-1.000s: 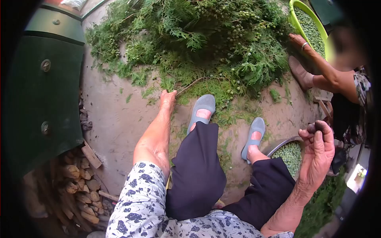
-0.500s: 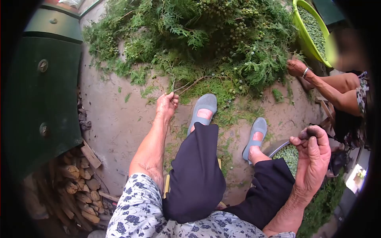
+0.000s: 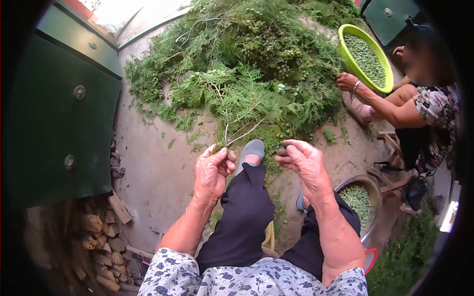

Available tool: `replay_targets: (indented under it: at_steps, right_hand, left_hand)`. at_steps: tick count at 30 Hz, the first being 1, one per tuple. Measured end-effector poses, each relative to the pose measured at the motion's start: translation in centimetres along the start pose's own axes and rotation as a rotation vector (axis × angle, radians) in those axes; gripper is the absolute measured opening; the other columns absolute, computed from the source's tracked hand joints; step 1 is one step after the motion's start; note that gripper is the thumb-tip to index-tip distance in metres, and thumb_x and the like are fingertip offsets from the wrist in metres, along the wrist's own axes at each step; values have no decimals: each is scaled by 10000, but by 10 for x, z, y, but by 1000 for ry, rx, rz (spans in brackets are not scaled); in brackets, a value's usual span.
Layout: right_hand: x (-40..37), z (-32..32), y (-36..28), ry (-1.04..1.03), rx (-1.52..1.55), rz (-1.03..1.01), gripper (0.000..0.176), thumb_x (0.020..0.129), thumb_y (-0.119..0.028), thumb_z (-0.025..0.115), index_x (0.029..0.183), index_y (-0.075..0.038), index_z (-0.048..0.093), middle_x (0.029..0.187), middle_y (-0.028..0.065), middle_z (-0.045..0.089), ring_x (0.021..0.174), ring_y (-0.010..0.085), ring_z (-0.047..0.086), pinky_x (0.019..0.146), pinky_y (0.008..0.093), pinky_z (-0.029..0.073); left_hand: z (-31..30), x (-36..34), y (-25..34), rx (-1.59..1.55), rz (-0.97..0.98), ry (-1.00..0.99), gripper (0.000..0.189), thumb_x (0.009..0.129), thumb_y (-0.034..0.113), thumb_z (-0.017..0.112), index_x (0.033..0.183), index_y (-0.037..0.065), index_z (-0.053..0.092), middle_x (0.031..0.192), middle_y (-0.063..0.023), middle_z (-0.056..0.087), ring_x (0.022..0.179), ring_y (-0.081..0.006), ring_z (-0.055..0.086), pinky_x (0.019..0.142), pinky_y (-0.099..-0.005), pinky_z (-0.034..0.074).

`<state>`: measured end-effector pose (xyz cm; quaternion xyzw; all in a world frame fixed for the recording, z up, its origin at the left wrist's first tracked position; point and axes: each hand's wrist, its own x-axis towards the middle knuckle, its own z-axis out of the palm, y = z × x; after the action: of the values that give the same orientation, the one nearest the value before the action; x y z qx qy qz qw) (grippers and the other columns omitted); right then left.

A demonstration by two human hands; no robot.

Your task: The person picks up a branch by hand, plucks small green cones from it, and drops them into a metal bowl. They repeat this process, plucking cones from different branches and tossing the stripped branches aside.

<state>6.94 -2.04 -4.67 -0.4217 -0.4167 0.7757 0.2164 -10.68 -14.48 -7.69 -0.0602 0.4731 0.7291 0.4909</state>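
Between the fingers of my left hand [image 3: 215,170] is the stem end of a leafy green branch [image 3: 227,103], whose fronds spread away from me over the large heap of cut greenery [image 3: 266,44]. My right hand [image 3: 305,165] is level with it, a short gap to the right, with thumb and fingertips pressed together. Its fingertips look dark, and whatever they may hold is too small to name. A metal basin [image 3: 377,197] with green berries [image 3: 356,201] stands beside my right leg.
A co-worker [image 3: 395,111] sits at the right, one hand [image 3: 347,81] at the heap's edge. Near them is a yellow-green basin [image 3: 385,61] of green berries. Stacked firewood [image 3: 104,246] and a dark green door [image 3: 59,123] are at the left. More greenery [image 3: 402,256] lies lower right.
My right hand has moved left and forward from above the metal basin to near my left hand. The branch in my left hand now shows raised fronds. The view has shifted.
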Motion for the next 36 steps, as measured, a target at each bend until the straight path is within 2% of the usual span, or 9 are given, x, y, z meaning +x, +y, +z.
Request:
replay_targets:
  at_steps: [5,11,15,17,21,23,26,29,36]
  right_hand:
    - [20,-10,-2,-58,496,-7,513,781,-352,676,1091,10,488,1043,176,565,994,296,557,882,421,428]
    - [3,-39,-47,30,679,-182,466,751,-343,696,1094,-76,529,1087,81,568,992,269,554,891,474,425]
    - [-9,-63,-54,-119,764,-181,492,807,-292,641,1188,-36,464,1126,164,554,1008,318,558,839,527,459]
    - [-16,-65,-59,-452,809,-171,472,843,-248,594,1208,7,438,1141,199,539,1049,357,540,859,559,448]
    - [-25,-74,-56,-446,656,-189,397,875,-170,538,1196,39,434,1117,209,549,978,399,574,766,510,527]
    - [-26,-78,-53,-310,600,-185,323,882,-163,532,1130,38,477,993,169,596,793,313,633,601,404,551]
    - [-21,-82,-51,-143,579,-108,179,883,-205,552,909,-35,498,700,49,530,485,128,457,406,276,355]
    - [-16,-91,-52,-108,585,-78,174,885,-241,549,877,-87,469,634,27,484,434,123,424,392,268,336]
    - [-20,-85,-58,33,396,-119,222,855,-323,581,873,-129,474,569,16,468,401,146,424,374,285,340]
  left_hand:
    - [48,-48,5,155,-62,-209,172,837,58,561,983,3,490,715,-131,596,513,-169,547,468,-247,430]
    - [90,-87,-4,504,-37,-442,176,845,94,560,973,-26,580,669,-42,597,483,-82,529,454,-192,422]
    - [111,-105,-7,775,-81,-542,119,847,88,537,894,4,606,605,-9,556,470,-61,495,432,-196,400]
    - [118,-110,-15,1028,-61,-614,111,847,84,522,876,10,600,596,-6,541,466,-68,478,431,-212,396]
    - [118,-109,-33,1238,102,-694,55,813,39,504,787,11,544,553,-27,496,461,-102,474,434,-264,391]
    - [118,-108,-37,1272,174,-755,42,804,24,500,764,14,508,555,-40,492,455,-120,474,435,-288,389]
    - [121,-103,-40,1401,120,-806,113,808,19,512,917,9,544,639,-50,567,504,-114,535,471,-264,445]
    - [125,-92,-35,1459,169,-777,155,815,22,507,961,19,559,663,-48,589,503,-107,551,477,-248,456]
    - [117,-59,-8,856,101,-439,277,903,271,525,945,8,600,580,-6,544,426,-63,438,401,-202,345]
